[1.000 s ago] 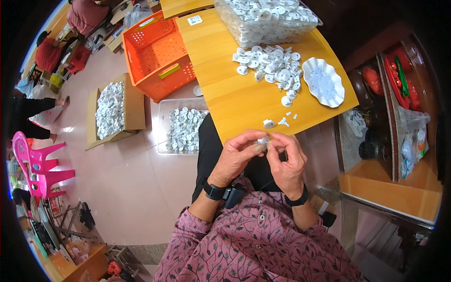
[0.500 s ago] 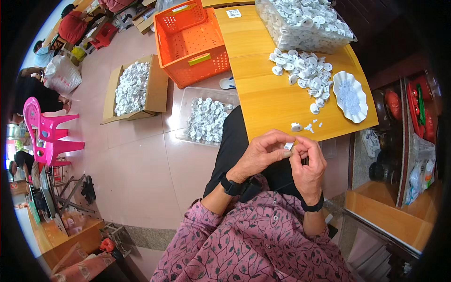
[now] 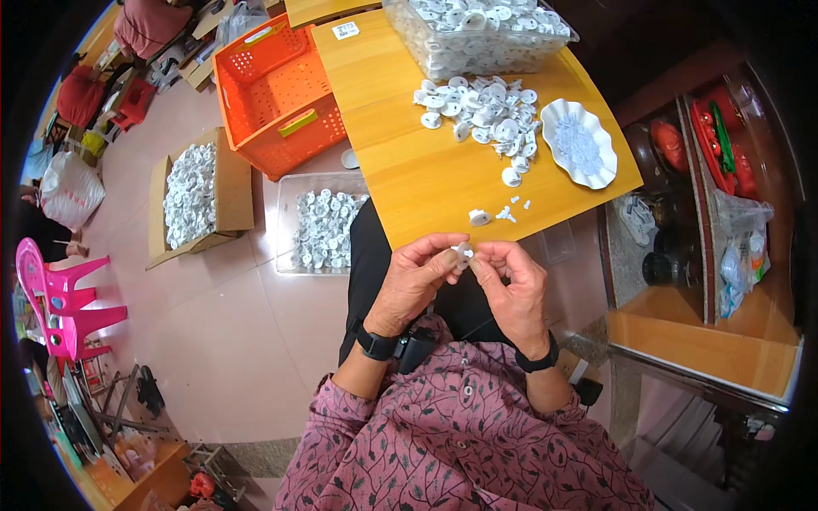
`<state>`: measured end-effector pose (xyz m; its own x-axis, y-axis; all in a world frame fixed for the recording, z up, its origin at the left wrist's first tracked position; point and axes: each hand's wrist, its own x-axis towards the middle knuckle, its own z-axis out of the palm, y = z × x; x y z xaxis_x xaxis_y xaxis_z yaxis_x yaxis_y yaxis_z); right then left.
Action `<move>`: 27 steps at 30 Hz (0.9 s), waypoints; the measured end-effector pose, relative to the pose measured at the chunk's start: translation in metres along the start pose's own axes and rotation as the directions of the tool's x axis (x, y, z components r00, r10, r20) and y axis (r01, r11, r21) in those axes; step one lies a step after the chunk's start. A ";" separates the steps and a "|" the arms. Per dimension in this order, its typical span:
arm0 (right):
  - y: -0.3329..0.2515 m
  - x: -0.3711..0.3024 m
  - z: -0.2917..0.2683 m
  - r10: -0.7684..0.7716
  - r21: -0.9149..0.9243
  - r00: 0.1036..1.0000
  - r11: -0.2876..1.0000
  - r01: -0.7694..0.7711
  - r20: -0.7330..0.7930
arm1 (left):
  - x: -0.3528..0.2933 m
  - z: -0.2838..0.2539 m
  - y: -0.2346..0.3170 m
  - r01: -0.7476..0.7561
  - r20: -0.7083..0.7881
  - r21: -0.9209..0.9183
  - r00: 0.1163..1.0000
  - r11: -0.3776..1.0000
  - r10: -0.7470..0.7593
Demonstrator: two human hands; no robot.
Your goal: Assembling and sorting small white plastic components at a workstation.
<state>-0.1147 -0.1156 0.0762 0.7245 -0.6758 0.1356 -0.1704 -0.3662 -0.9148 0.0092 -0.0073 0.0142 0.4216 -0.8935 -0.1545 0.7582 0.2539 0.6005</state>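
Above my lap, at the table's near edge, my left hand (image 3: 411, 285) pinches a small round white plastic part (image 3: 463, 251) between thumb and fingers. From the other side my right hand (image 3: 515, 285) is closed, its fingertips against a tiny white plastic piece at the part's face; the fingers partly hide it. On the yellow table (image 3: 383, 162) just beyond lie one loose round white part (image 3: 479, 218) and several tiny white pieces (image 3: 507, 214). Farther back spreads a pile of round white parts (image 3: 490, 111). A scalloped white dish (image 3: 602, 175) holds small translucent pieces.
A clear bin (image 3: 477, 51) heaped with white parts stands at the table's back. On the floor to the left are another clear bin (image 3: 285, 243), a cardboard box (image 3: 230, 192) and an orange crate (image 3: 281, 140). Shelves (image 3: 682, 332) stand at right; a pink chair (image 3: 72, 294) is far left.
The view has shifted, so the table and boxes appear farther left. Between my fingers the white part has turned and shows its round face. Both hands stay together.
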 end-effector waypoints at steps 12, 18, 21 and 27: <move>-0.005 0.004 0.000 -0.047 -0.095 0.998 0.994 0.050 0.037 | -0.002 0.003 0.001 -0.018 -0.008 0.094 1.000 0.995 0.019; -0.002 0.004 0.004 -0.081 -0.155 0.996 0.984 0.086 0.043 | -0.002 0.004 0.003 -0.028 -0.008 0.166 1.000 0.986 0.029; 0.001 0.003 0.006 -0.110 -0.170 0.993 0.979 0.116 0.043 | -0.003 0.003 0.003 -0.033 -0.003 0.174 0.999 0.984 0.034; 0.004 0.002 0.010 -0.158 -0.178 0.986 0.970 0.164 0.045 | -0.003 0.003 0.003 -0.033 0.002 0.199 0.999 0.979 0.034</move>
<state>-0.1075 -0.1122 0.0689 0.7714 -0.5801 0.2616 -0.1655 -0.5799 -0.7977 0.0087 -0.0044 0.0185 0.4460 -0.8851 -0.1329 0.6295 0.2047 0.7495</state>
